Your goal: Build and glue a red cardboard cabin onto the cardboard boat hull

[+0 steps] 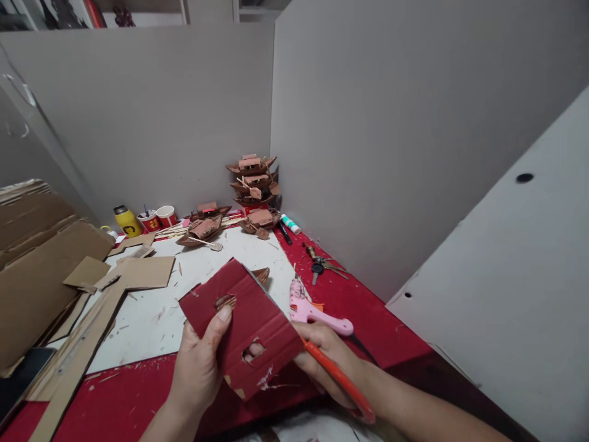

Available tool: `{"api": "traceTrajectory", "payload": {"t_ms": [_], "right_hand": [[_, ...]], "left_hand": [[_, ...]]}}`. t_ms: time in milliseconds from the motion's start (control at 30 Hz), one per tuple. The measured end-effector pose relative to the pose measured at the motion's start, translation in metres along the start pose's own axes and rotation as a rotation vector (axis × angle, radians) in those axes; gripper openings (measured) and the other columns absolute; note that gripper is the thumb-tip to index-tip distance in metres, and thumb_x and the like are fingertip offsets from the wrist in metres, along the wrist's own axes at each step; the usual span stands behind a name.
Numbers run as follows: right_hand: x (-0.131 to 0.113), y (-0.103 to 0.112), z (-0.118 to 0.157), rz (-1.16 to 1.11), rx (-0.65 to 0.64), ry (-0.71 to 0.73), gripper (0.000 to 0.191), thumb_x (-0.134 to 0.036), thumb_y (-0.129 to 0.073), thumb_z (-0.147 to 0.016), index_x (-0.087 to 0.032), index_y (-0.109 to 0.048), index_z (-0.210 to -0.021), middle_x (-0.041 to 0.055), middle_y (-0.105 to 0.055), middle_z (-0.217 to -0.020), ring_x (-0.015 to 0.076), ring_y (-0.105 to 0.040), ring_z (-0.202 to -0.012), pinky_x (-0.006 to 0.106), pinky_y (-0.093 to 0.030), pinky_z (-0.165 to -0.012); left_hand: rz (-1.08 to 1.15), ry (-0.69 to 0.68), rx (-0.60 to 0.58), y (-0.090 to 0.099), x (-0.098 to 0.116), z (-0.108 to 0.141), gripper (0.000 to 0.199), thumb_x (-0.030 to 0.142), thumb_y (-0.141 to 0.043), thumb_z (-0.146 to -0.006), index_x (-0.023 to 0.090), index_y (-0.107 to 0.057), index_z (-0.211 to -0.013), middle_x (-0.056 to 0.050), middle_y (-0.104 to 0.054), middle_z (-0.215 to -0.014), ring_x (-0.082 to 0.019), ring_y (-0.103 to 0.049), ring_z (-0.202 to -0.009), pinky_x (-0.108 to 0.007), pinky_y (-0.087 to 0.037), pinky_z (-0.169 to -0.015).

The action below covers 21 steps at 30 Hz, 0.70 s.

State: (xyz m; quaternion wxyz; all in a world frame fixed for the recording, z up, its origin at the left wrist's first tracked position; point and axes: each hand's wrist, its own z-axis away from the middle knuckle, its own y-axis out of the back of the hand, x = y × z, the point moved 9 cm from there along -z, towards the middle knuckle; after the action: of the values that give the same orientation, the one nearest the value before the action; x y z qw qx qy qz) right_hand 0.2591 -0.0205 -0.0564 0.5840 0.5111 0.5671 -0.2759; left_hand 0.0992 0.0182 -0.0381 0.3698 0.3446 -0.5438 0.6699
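Observation:
My left hand grips a dark red piece of cardboard, thumb on its face and fingers behind. Two rough holes are cut through the cardboard, and fingertips show in the lower one. At its right edge, my right hand is closed around a slim orange-red tool. The tool's working end is hidden, so its kind is unclear. Part of a small brown model boat shows just behind the cardboard. A pink glue gun lies close to my right hand.
Brown model boats are stacked in the corner, others stand nearby. Cardboard pieces and a large carton lie left. Keys, paper cups and a yellow bottle are farther back. Grey panels enclose the table.

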Motion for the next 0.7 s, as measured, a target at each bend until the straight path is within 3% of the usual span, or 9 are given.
{"api": "traceTrajectory", "payload": {"t_ms": [133, 333, 567, 700], "right_hand": [[0.002, -0.003, -0.001, -0.113, 0.020, 0.001, 0.052, -0.067, -0.055, -0.083, -0.016, -0.061, -0.082, 0.0013, -0.053, -0.068, 0.0144, -0.047, -0.061, 0.026, -0.045, -0.057], [0.003, -0.005, 0.001, -0.076, 0.021, -0.004, 0.053, -0.067, -0.051, -0.085, -0.016, -0.057, -0.075, -0.0005, -0.047, -0.062, 0.0120, -0.041, -0.057, 0.024, -0.041, -0.054], [-0.011, -0.009, -0.004, 0.073, -0.018, 0.024, 0.046, -0.061, -0.056, -0.085, -0.015, -0.058, -0.083, -0.0001, -0.052, -0.070, 0.0123, -0.043, -0.062, 0.023, -0.042, -0.058], [-0.015, -0.009, -0.003, 0.113, -0.023, 0.055, 0.045, -0.061, -0.054, -0.087, -0.016, -0.056, -0.082, 0.0001, -0.051, -0.070, 0.0133, -0.044, -0.064, 0.023, -0.043, -0.061]], "left_hand": [[0.024, 0.020, 0.001, 0.002, 0.002, 0.002, 0.061, 0.032, -0.085, -0.060, 0.019, -0.064, -0.116, -0.006, -0.076, -0.099, -0.029, -0.070, -0.098, -0.040, -0.055, -0.090], [-0.006, 0.108, 0.047, 0.017, 0.003, 0.010, 0.064, 0.030, -0.087, -0.056, 0.020, -0.066, -0.115, -0.004, -0.077, -0.093, -0.027, -0.073, -0.082, -0.037, -0.061, -0.076], [-0.043, -0.016, 0.094, 0.026, 0.006, 0.011, 0.063, 0.034, -0.084, -0.060, 0.017, -0.063, -0.117, -0.007, -0.076, -0.097, -0.030, -0.068, -0.105, -0.041, -0.053, -0.094], [-0.139, -0.061, 0.135, 0.038, 0.010, 0.012, 0.057, 0.039, -0.084, -0.060, 0.017, -0.067, -0.110, -0.008, -0.076, -0.100, -0.031, -0.068, -0.103, -0.042, -0.053, -0.093]]}}
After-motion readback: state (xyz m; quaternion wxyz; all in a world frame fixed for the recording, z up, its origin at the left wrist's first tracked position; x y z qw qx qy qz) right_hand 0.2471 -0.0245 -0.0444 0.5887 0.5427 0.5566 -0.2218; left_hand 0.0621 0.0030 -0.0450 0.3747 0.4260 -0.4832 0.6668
